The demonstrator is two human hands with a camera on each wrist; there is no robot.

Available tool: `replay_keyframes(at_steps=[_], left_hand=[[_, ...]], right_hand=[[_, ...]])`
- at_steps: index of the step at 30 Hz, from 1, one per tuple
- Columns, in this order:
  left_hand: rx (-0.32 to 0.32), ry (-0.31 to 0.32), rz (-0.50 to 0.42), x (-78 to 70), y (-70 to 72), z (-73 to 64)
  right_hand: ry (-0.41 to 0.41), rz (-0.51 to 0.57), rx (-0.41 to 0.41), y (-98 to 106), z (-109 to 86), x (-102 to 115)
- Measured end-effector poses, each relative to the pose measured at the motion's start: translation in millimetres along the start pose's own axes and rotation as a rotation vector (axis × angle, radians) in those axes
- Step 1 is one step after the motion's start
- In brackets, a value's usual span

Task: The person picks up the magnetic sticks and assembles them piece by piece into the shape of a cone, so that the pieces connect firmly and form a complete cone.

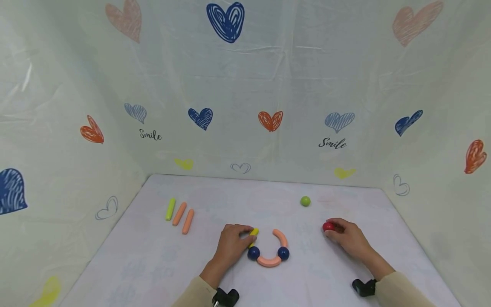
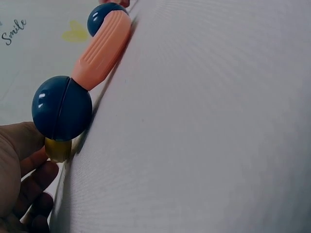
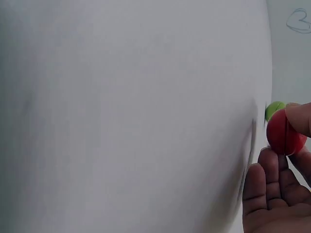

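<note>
My left hand (image 1: 232, 243) pinches a curved yellow rod (image 1: 254, 232) between thumb and fingers. That rod meets a dark blue ball (image 1: 253, 253), which joins a curved peach rod (image 1: 269, 261). A second blue ball (image 1: 283, 253) and another curved peach rod (image 1: 280, 237) carry the chain on into an open ring. In the left wrist view, the near blue ball (image 2: 62, 108) shows a seam and hides part of the yellow rod (image 2: 58, 150). Off to the right, my right hand (image 1: 352, 239) holds a red ball (image 1: 328, 226) between thumb and fingers; its seam shows in the right wrist view.
A green ball (image 1: 305, 201) sits on the table behind the red one. At the left lie a straight lime rod (image 1: 170, 209) and two straight peach rods (image 1: 179, 214). The white table (image 1: 134, 256) backs onto a heart-printed curtain (image 1: 238, 85).
</note>
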State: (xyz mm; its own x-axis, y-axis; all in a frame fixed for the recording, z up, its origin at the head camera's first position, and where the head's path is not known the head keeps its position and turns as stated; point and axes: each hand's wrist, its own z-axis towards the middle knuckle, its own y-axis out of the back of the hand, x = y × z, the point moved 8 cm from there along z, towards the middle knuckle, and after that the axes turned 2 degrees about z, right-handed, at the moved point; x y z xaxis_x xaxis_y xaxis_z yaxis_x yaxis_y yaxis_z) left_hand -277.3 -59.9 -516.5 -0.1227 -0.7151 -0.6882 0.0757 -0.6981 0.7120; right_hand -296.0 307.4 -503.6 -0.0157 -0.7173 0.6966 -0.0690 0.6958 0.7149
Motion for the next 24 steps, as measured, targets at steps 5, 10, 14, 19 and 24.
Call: replay_keyframes(at_steps=[5, 10, 14, 19, 24], left_hand=[[0.014, -0.005, 0.003, 0.4, 0.4, 0.2], [0.012, -0.002, 0.002, 0.2, 0.6, 0.8], [0.009, 0.000, 0.004, 0.7, -0.1, 1.1], [0.023, 0.008, 0.004, 1.9, -1.5, 0.5], [0.023, 0.004, 0.008, 1.9, -1.1, 1.1]], right_hand=[[0.029, 0.085, -0.017, -15.4, 5.0, 23.2], [0.088, 0.119, -0.040, -38.3, 12.5, 63.6], [0.130, 0.109, -0.031, -58.7, 17.4, 96.0], [0.152, 0.111, 0.018, -87.3, 20.4, 116.3], [0.189, 0.083, 0.099, -113.8, 19.3, 124.1]])
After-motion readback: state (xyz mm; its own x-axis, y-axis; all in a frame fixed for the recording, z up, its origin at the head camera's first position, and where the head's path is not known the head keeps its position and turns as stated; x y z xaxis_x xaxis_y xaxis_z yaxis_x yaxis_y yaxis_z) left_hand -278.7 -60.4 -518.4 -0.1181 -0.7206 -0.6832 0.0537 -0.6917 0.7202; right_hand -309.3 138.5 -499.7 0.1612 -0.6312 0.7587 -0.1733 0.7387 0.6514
